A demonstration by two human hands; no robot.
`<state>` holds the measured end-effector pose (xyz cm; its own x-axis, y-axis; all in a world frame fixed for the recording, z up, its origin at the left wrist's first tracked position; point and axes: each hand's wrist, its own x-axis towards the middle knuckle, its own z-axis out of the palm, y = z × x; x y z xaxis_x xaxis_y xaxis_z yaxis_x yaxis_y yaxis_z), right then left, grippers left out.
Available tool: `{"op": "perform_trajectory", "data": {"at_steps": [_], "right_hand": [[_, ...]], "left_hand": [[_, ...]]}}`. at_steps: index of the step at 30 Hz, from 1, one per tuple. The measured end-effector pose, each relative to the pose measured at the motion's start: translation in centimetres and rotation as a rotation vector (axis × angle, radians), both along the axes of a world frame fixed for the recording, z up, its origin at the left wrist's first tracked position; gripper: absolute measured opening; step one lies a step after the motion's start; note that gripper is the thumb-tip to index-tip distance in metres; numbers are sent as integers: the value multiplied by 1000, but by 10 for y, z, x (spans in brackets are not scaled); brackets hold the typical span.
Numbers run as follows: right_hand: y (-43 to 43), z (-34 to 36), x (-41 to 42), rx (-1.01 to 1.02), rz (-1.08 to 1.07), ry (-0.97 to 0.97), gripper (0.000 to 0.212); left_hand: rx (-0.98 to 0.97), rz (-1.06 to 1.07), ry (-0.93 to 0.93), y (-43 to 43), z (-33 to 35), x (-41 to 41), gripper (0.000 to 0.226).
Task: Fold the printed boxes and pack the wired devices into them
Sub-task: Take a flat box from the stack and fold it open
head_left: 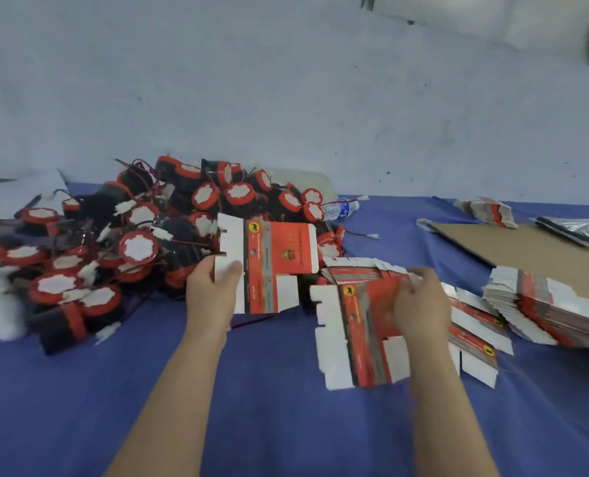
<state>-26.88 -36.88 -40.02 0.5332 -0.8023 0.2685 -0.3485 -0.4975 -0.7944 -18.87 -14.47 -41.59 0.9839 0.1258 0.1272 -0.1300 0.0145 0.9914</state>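
Box blank (275, 263) pinched by left hand (210, 294); right hand (420, 304) grips fanned blanks (358, 325) at three o'clock, and a loose hold could scatter them.

The wired devices (138, 247) form one heap at the table's (269, 390) far left, too overlapped to count exactly, though well over twenty red-rimmed faces show. There is one single flat printed box (279, 256) and three stacks of them: a fanned stack (355, 339) mid-table, a thick stack (544, 311) at the right edge and a small stack (489, 210) far right. One water bottle (341, 208), one cardboard sheet (513, 246) and one plastic bag (575, 230) complete the count.
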Motion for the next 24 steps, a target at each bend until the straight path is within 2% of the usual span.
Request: {"op": "perform_trajectory", "data": {"at_steps": [2,4,5,7,9,11,13,15,18,24], "right_hand": [[-8,7,5,-13,-134,-105,44],[2,11,11,-148,-147,-218,54],[14,13,14,-225,-55,-289,57],[44,14,24,-304,326,-345,60],[73,11,35,-284,679,-192,51],[90,5,43,-135,799,-97,26],[100,-6,47,41,761,-185,7],[111,-20,48,114,693,-280,6],[132,-39,45,172,679,-375,6],[155,-47,37,160,746,-471,10]], "left_hand": [[82,12,-85,12,6,-2,14],[214,45,-164,23,13,-4,13],[306,36,-201,28,16,-4,11],[539,-70,-244,35,23,-5,21],[641,-199,-281,41,28,-8,20],[508,-181,-313,48,31,-12,18],[227,-8,-270,54,22,-14,21],[69,123,-145,53,5,-17,28],[-54,103,10,38,-20,-19,23],[-165,239,-29,31,-24,-10,38]]}}
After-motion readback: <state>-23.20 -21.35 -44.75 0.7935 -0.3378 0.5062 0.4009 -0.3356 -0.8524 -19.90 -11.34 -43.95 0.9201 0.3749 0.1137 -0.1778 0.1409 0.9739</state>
